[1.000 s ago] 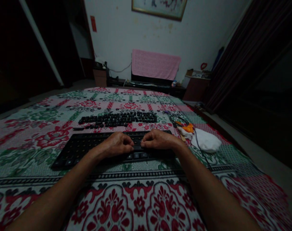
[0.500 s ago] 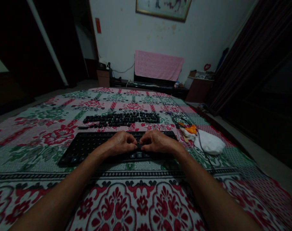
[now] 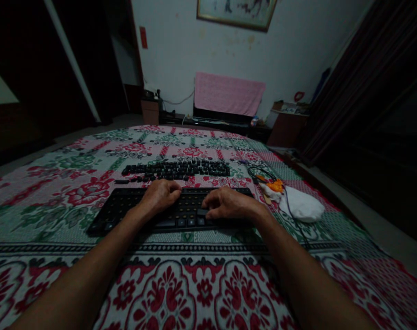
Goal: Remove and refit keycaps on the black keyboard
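Observation:
A black keyboard (image 3: 125,205) lies on the patterned bedspread, most of its key positions bare, with a few keycaps fitted along the near row. My right hand (image 3: 227,203) is over its right half, thumb and curled fingers at a wide dark keycap (image 3: 202,212) on the board. My left hand (image 3: 161,195) hovers over the keyboard's middle, thumb and forefinger slightly apart with nothing visible between them; its other fingers are hidden. Beyond the keyboard, loose black keycaps (image 3: 208,168) are spread in rough rows. A single long keycap (image 3: 121,182) lies at their near left.
Right of the keyboard lie a white cloth bundle (image 3: 303,205), an orange item (image 3: 275,185) and a coiled black cable (image 3: 259,172). The floral bedspread (image 3: 180,298) spreads under everything. A pink cloth (image 3: 229,94) hangs by the far wall.
My left hand has drawn away from the wide keycap, left and slightly farther out. My right hand stays at that keycap. The view has shifted slightly.

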`<state>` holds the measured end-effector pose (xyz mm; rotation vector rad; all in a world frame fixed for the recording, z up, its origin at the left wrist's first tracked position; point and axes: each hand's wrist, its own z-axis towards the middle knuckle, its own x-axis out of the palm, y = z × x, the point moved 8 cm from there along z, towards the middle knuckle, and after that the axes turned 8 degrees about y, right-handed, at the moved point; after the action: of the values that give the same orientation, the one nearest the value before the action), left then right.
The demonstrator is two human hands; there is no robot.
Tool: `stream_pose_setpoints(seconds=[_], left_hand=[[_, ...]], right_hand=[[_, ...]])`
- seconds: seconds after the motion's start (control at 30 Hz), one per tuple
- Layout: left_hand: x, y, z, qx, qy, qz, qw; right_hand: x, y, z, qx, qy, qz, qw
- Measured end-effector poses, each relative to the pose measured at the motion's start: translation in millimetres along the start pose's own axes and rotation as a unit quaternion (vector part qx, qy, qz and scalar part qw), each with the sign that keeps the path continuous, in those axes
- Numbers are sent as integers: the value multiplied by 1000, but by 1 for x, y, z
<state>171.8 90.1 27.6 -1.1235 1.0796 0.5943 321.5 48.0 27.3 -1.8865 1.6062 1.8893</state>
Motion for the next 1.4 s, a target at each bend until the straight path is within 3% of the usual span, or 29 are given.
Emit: stream_pose_setpoints(seconds=[0.4, 0.67, 1.0, 1.13, 1.23, 1.4], left_hand=[[2, -2, -1, 7, 5, 7, 1000], [5, 0, 1, 10, 4, 20, 1000], [4, -1, 0, 11, -3, 14, 1000], [5, -17, -4, 70, -23, -61, 995], [10, -32, -6, 107, 2, -166, 980], [12, -39, -6, 103, 28, -299, 948]], right_hand=[[-3, -5, 2, -4, -25, 20, 999], [-5, -19, -3, 24, -7, 154, 988], [-9, -29, -7, 26, -37, 342, 939], [-8, -30, -5, 18, -40, 361, 932], [-8, -30, -2, 5, -41, 360, 932], [-8, -28, 1, 7, -55, 356, 933]])
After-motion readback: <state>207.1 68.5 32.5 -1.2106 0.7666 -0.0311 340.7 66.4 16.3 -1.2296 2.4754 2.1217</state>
